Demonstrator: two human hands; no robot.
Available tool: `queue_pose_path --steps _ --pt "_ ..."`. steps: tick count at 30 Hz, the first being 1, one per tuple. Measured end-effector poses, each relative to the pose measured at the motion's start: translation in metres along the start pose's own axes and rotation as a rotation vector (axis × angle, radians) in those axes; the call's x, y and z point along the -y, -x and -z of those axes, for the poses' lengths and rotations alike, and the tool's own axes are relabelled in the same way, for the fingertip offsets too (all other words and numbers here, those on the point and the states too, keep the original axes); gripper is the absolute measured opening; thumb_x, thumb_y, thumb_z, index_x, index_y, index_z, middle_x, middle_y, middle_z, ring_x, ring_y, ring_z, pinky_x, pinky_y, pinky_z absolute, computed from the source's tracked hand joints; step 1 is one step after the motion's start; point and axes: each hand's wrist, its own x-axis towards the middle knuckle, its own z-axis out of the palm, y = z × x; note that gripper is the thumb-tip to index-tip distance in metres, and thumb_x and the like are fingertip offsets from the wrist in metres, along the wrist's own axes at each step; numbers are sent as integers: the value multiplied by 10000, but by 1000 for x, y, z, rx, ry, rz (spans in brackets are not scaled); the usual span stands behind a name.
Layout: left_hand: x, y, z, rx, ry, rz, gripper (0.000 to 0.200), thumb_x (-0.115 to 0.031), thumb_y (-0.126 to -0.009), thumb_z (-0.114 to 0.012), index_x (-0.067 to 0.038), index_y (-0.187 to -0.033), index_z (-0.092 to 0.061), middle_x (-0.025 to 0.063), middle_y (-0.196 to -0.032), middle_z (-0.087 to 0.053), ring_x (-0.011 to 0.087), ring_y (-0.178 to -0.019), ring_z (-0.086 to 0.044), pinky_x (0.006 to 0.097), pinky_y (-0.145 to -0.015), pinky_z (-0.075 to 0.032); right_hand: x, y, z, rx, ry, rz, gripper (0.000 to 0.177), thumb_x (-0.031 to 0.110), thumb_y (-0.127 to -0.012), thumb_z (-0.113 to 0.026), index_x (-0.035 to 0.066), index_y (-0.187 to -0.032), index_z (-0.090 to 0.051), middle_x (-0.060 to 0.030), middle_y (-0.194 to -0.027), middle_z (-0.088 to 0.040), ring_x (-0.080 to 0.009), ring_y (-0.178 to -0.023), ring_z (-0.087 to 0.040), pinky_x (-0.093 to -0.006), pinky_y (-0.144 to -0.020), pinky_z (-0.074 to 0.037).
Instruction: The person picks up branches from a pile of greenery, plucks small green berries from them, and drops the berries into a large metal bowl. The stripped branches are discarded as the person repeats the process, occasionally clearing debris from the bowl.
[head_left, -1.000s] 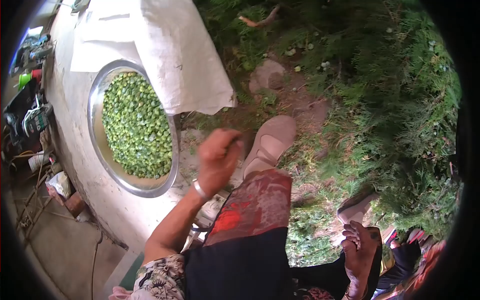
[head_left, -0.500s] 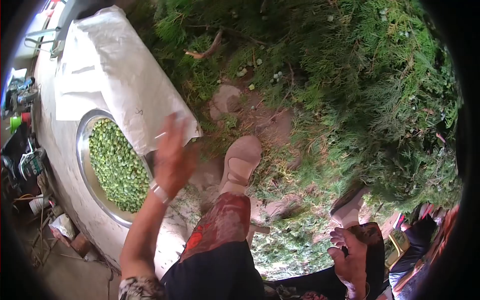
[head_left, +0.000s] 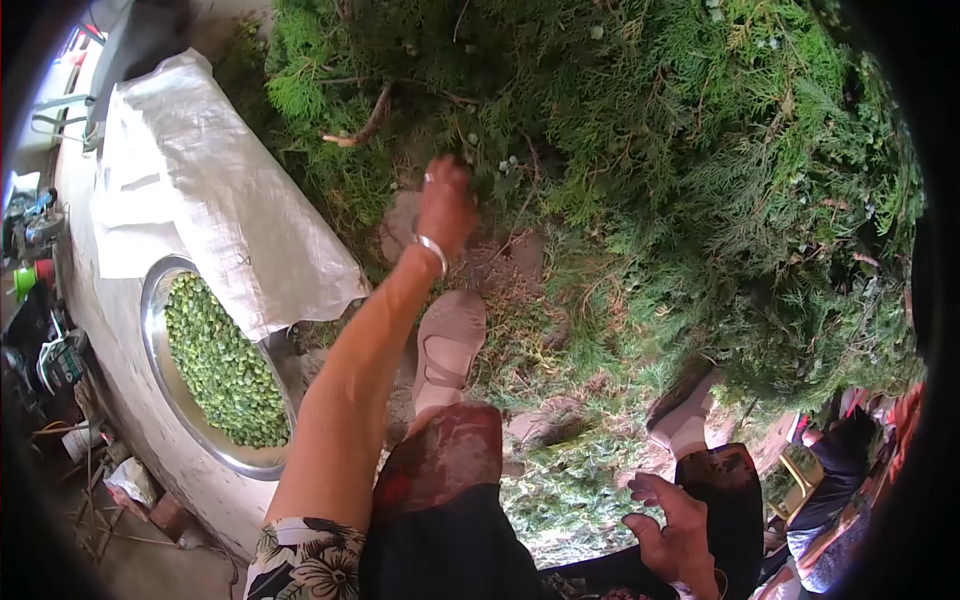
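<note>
My left hand (head_left: 447, 205), with a bracelet at the wrist, reaches out over the bare soil by the cut evergreen branches (head_left: 700, 150). Its fingers point down and away, dark and blurred, so I cannot tell what they hold. Pale green cones (head_left: 508, 163) lie just beyond its fingertips. Over my dark trousers, my right hand (head_left: 672, 530) hovers with fingers spread and nothing in it. A metal basin (head_left: 150, 325) on the left holds a heap of small green cones (head_left: 225, 365). A white woven sack (head_left: 215, 190) overlaps the basin's far edge.
A bare broken branch (head_left: 375, 115) sticks out of the greenery. My shoe (head_left: 452, 335) rests on the ground below my left hand. Mixed clutter (head_left: 60, 350) lines the far left. Another person's dark-clothed leg (head_left: 845, 465) shows at the right.
My left hand has swung from beside the sack and basin, forward and right, to the ground by the branches. My right hand has shifted slightly left and down, its fingers more spread.
</note>
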Motion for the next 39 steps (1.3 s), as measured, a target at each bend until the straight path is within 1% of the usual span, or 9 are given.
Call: queue_pose_path --steps 7,9,16,19,21,24,28,37,39 --pt "-38 44 20 245 -3 -69 220 -81 -707 -645 10 -901 -597 228 -1072 -539 390 -1050 -493 452 -886 -453 -6 7 -3 24 -24 -25 442 41 -728 -697 -30 -1140 -553 -181 -1007 -662 -273 -876 -671 -347 -774 -530" --pt "-25 16 23 104 174 189 269 -65 -696 -651 -1 -954 -607 225 -1080 -533 409 -1081 -467 462 -914 -429 -6 9 -3 25 -35 -45 440 45 -729 -699 -29 -1138 -555 -181 -1008 -662 -275 -879 -670 -349 -775 -531" --pt "-13 7 5 -79 -59 111 509 -20 -688 -649 -29 -1186 -544 220 -1174 -506 430 -1211 -367 487 -1018 -337 -2 11 -1 17 17 -17 384 33 -755 -668 -32 -1121 -571 -202 -1006 -651 -321 -888 -653 -367 -769 -520" --pt "-29 43 5 72 -196 -207 547 -21 -700 -633 -36 -1233 -508 223 -1197 -498 417 -1201 -399 479 -1016 -350 -1 9 -1 20 -12 -31 425 47 -733 -703 -27 -1126 -562 -185 -999 -661 -282 -874 -669 -352 -770 -530" --pt "-56 68 16 488 -88 -8 539 -68 -746 -652 -64 -1259 -486 226 -1213 -504 440 -1206 -405 490 -1054 -324 0 10 -2 24 -3 -36 421 45 -734 -702 -27 -1124 -562 -184 -996 -661 -283 -872 -669 -352 -768 -530" --pt "-93 40 43 558 -246 229 547 -81 -743 -666 -96 -1261 -489 242 -1228 -488 438 -1172 -438 489 -1045 -339 0 10 -2 42 4 -54 416 36 -733 -699 -25 -1122 -564 -181 -994 -661 -283 -869 -667 -350 -766 -528" --pt "-60 -9 11 76 -231 -176 563 -95 -730 -689 -106 -1257 -491 257 -1234 -480 443 -1149 -446 496 -1021 -360 0 10 -4 41 2 -57 420 28 -727 -701 -18 -1122 -566 -179 -992 -659 -283 -868 -665 -350 -763 -526" --pt "-56 49 -13 135 114 -66 224 -105 -725 -674 1 -921 -651 221 -1100 -562 397 -1124 -461 463 -897 -442 -1 10 -6 27 -2 -32 426 45 -731 -705 -18 -1128 -564 -184 -988 -658 -289 -863 -663 -354 -759 -522" --pt "-64 69 -4 406 282 163 157 -109 -722 -673 7 -826 -655 218 -1064 -566 357 -1081 -489 440 -855 -457 0 10 -5 27 -10 -39 419 49 -736 -702 -19 -1126 -565 -184 -990 -657 -291 -862 -662 -355 -759 -521"
